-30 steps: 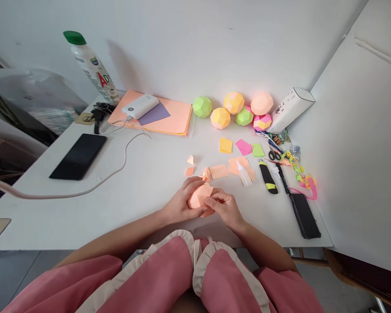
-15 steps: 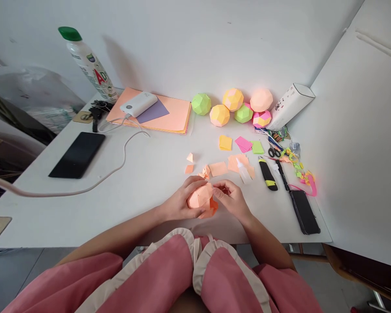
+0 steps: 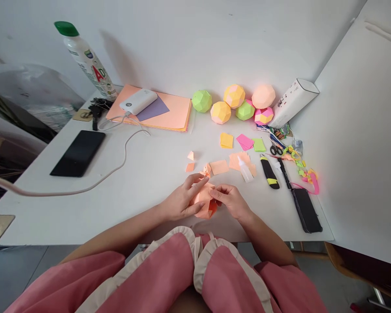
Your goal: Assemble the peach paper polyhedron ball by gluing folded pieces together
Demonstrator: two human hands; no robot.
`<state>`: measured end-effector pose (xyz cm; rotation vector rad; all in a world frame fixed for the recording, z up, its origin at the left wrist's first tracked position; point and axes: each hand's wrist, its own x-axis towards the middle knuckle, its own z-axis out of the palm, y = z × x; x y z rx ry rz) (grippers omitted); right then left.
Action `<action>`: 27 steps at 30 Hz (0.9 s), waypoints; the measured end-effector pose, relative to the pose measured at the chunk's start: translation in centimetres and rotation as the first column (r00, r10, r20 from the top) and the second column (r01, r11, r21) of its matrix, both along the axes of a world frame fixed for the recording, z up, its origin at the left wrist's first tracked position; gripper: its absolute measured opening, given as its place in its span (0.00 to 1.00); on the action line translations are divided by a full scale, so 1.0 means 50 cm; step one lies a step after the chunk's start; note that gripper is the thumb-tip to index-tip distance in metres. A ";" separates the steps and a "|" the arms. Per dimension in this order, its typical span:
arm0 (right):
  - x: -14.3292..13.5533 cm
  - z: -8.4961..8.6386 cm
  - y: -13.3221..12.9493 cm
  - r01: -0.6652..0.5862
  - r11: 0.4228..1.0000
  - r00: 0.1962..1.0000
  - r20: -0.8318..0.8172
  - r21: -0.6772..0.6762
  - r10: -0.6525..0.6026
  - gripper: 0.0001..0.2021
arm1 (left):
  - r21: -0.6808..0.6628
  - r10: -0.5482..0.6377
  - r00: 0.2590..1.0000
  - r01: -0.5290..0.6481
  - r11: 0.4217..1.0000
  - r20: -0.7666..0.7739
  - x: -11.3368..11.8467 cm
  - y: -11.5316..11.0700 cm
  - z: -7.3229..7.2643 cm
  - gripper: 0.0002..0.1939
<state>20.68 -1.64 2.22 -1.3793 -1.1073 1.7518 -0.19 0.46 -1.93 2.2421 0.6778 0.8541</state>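
A partly formed peach paper ball (image 3: 204, 201) is between my hands near the table's front edge, with an opening on its lower right side. My left hand (image 3: 181, 201) holds it from the left, fingers over its top and side. My right hand (image 3: 230, 199) pinches the ball's right edge between thumb and fingers. Just beyond are a folded peach scrap (image 3: 207, 169), a peach strip (image 3: 219, 167) and two small peach pieces (image 3: 190, 167). More peach sheets (image 3: 235, 161) lie under a small clear bottle (image 3: 246, 172) to the right.
Several finished paper balls (image 3: 202, 101) line the wall. Yellow, pink (image 3: 245, 142) and green slips, a cutter (image 3: 270, 173), scissors (image 3: 276, 150) and a black case (image 3: 306, 210) lie right. A phone (image 3: 78, 154), cable, power bank (image 3: 138, 101) and spray bottle (image 3: 91, 65) are left.
My left fingers have lifted and spread across the ball's front. My right thumb and fingers have moved slightly left onto its edge. The ball has turned a little, and the view has shifted slightly.
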 end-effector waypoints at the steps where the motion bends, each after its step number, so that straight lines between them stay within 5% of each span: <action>1: 0.000 0.000 -0.001 -0.009 1.000 1.000 -0.019 -0.018 0.009 0.18 | 0.019 -0.007 1.000 0.007 1.000 0.007 0.001 -0.002 -0.001 0.33; 12: -0.013 0.001 -0.008 0.060 0.998 0.997 -0.052 -0.020 -0.061 0.17 | 0.190 0.044 0.998 -0.033 0.981 -0.055 0.007 -0.008 -0.004 0.33; 27: -0.016 -0.003 -0.009 0.074 0.997 0.994 -0.081 -0.018 -0.075 0.17 | 0.177 0.024 0.999 -0.015 0.984 -0.047 0.007 -0.006 -0.004 0.31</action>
